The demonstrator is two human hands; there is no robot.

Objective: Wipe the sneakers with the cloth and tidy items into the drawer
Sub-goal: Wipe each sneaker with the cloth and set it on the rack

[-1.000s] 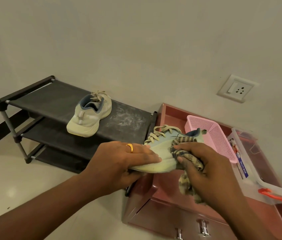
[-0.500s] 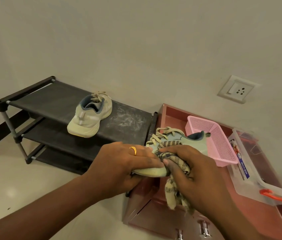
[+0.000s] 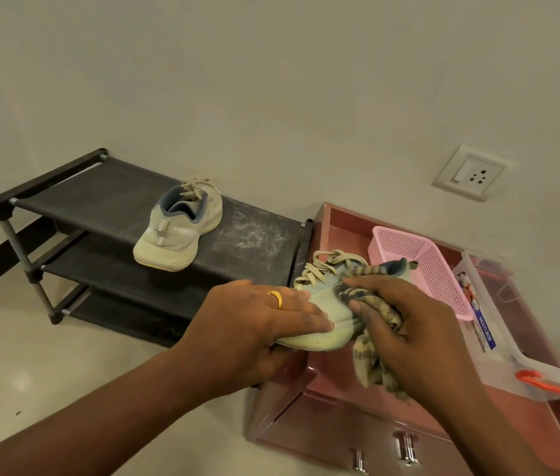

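A pale green sneaker (image 3: 323, 304) with beige laces is held above the reddish drawer unit (image 3: 337, 420). My left hand (image 3: 258, 321), with a gold ring, grips its toe end from the left. My right hand (image 3: 412, 331) clutches a striped beige cloth (image 3: 371, 359) and presses it against the sneaker's side; the cloth's loose end hangs below. The second cream sneaker (image 3: 177, 228) sits on the top shelf of the black shoe rack (image 3: 93, 197), heel toward me.
A pink mesh basket (image 3: 422, 266) and a clear plastic box with an orange latch (image 3: 498, 341) lie on top of the drawer unit. Metal drawer handles (image 3: 405, 448) show at the bottom. A wall socket (image 3: 471, 173) is on the right wall. Pale floor lies to the left.
My right hand with the cloth has slid back and forth along the sneaker's side, first toward the toe, then slightly back. The left hand keeps its grip.
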